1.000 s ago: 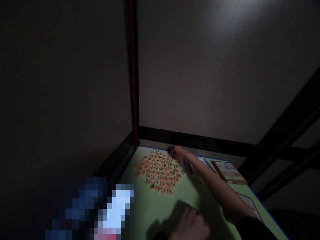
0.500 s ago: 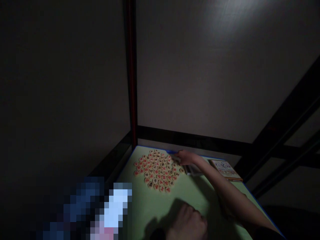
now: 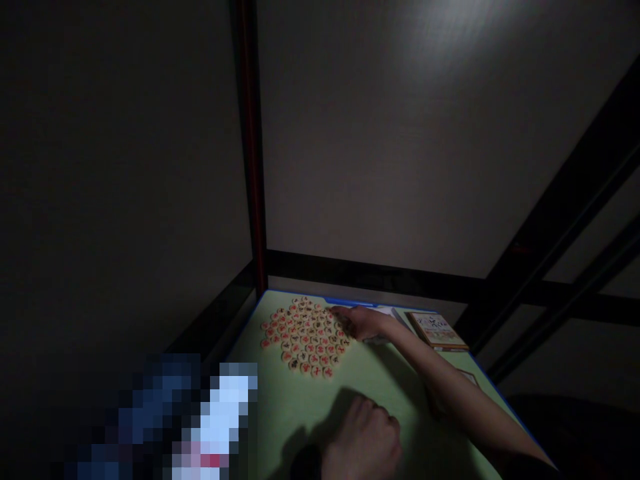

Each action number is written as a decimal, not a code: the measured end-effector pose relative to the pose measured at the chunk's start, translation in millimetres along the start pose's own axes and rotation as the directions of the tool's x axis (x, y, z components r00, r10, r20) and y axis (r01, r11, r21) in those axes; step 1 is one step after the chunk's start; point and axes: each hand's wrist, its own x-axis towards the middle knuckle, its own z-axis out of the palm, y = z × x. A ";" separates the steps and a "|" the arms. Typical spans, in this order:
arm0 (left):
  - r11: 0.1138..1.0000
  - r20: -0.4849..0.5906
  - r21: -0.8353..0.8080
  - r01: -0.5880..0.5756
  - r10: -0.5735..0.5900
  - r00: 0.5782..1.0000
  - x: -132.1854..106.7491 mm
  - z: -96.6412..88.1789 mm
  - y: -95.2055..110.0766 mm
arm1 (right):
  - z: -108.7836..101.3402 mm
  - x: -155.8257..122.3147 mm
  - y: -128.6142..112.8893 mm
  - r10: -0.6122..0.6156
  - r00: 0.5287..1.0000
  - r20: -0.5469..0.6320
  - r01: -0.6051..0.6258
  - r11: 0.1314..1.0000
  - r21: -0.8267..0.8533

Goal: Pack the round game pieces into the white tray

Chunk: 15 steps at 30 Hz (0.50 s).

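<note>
Head view. Dim light; green tabletop (image 3: 280, 413) with a blue rim, set into the corner of 2 grey wall panels.

Round pieces (image 3: 305, 337): pale discs with red or black characters, lying flat in 1 dense cluster on the far left part of the tabletop. Marked faces point up. Outline of each is circular; characters sit at differing angles, most too small to read. Cluster narrows toward the far rim; its near edge is a row of 4 discs slanting slightly down to the right.

Right hand (image 3: 357, 321): at the far right edge of the cluster, fingers pointing left. Forearm's long axis runs from lower right to upper left. Thumb and forefinger stand apart; contact with the nearest discs likely, but cannot tell whether 1 is gripped.

Left hand (image 3: 363, 432): near side, well apart from the discs, back upward. Fingers curled together into a loose fist, knuckles toward the right; cannot tell whether anything is inside.

Right of the right hand: flat box (image 3: 439, 329) with a printed lid, sides slanting from far left to near right. Framed card (image 3: 469, 377), partly hidden by the forearm. Pale item (image 3: 384, 311) behind the wrist, mostly covered.
</note>
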 end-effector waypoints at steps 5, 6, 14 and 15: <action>1.000 -0.021 -0.005 0.011 -0.011 1.000 -0.1 1.5 0.3 | -6.1 0.8 7.2 -0.021 1.000 -0.004 0.021 0.999 0.032; 1.000 -0.027 -0.009 0.012 -0.013 1.000 -0.4 1.9 0.3 | -6.8 3.3 9.9 -0.001 1.000 -0.022 0.002 1.000 0.012; 1.000 -0.042 0.005 -0.004 0.004 0.999 -0.2 2.0 -0.1 | 3.7 29.8 20.1 0.064 0.988 -0.142 -0.069 0.997 -0.029; 1.000 -0.043 0.005 -0.006 0.007 0.999 0.0 1.9 0.0 | 4.6 31.1 19.6 0.061 0.989 -0.132 -0.065 0.998 -0.024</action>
